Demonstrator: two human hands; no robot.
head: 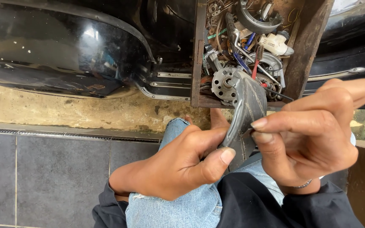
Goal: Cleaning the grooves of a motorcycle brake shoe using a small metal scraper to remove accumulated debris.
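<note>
My left hand (178, 162) grips a curved grey metal brake shoe (246, 105) by its lower end, thumb pressed on the edge. My right hand (313, 135) pinches a small thin object against the shoe's worn lining, fingertips touching it near the middle; what it pinches is too small to tell. Both hands hover over my knees in torn light-blue jeans (182, 207), with black sleeves at the wrists.
A rusty wooden box (305, 46) holds several metal parts, a round hub plate (225, 83), brake shoes, a white plug and screwdrivers. A black scooter body (64, 46) stands behind. Grey tiles (55, 177) and a concrete strip (85, 112) lie at the left.
</note>
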